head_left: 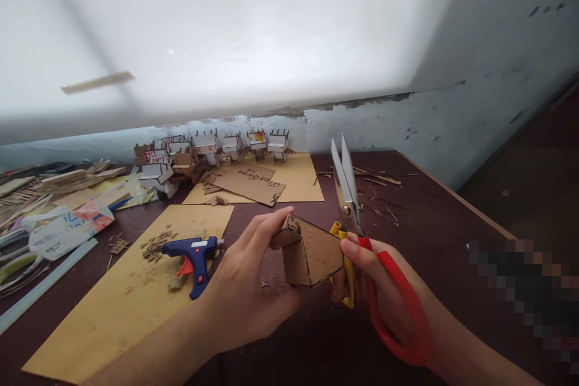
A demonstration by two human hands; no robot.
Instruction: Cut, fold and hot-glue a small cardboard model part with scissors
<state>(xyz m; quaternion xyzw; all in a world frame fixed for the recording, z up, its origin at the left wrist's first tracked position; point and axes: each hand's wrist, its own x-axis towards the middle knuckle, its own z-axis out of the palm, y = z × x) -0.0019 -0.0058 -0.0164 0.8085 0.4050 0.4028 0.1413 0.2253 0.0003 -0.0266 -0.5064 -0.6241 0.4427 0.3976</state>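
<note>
My left hand holds a small folded cardboard piece, like an open box with slanted sides, between fingers and thumb. My right hand is closed around a pair of scissors with a large red handle loop. Their blades point up and away, slightly parted, and do not touch the cardboard. A yellow part shows beside the scissors' pivot and below it, partly hidden by my fingers. My right thumb meets the right edge of the cardboard piece.
A blue glue gun lies on a yellow sheet among cardboard scraps. Several small cardboard models stand at the back by the wall. Printed cardboard pieces lie before them. Thin strips are scattered at the right, wood offcuts at the left.
</note>
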